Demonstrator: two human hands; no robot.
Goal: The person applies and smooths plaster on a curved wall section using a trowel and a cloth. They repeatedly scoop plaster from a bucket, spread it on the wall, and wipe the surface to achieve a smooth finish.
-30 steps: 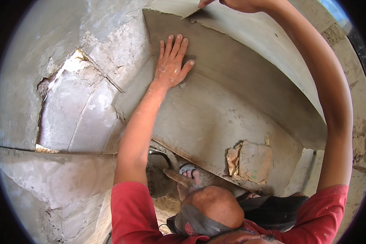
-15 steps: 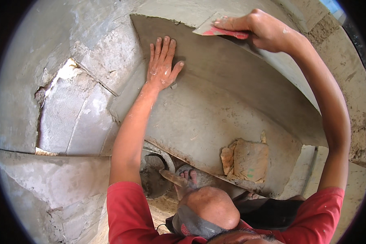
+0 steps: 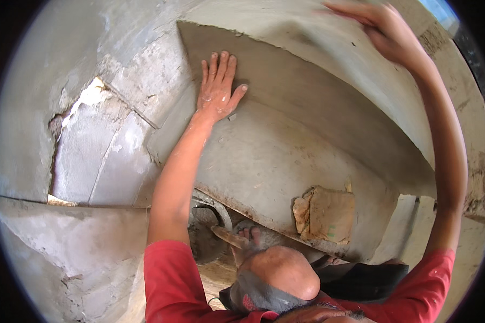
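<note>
Leaning your left hand [image 3: 219, 89] on the dark grey panel [image 3: 318, 97], far centre, could print its face, should that face be damp. Further likely faults: a slip of your right hand [image 3: 387, 29] breaking the ragged upper edge [image 3: 242, 35], where the panel meets the pale wall [image 3: 328, 48]; the small chip [image 3: 232, 116] near your left thumb scratching the surface, if your palm slides over it; the folded brown packet [image 3: 331, 212] dropping off the near side of the ledge [image 3: 264, 161], if you knock it.

Hands: 2, well apart.

Left: 1, far, left of centre; 4 fingers and thumb spread, palm seemingly flat on the panel, nothing visibly gripped.

Right: 1, far right, before the pale wall; blurred, fingers extended left. You cannot tell whether it holds anything or touches the wall.

Bucket [image 3: 224, 215]: 1, near, left of centre.
</note>
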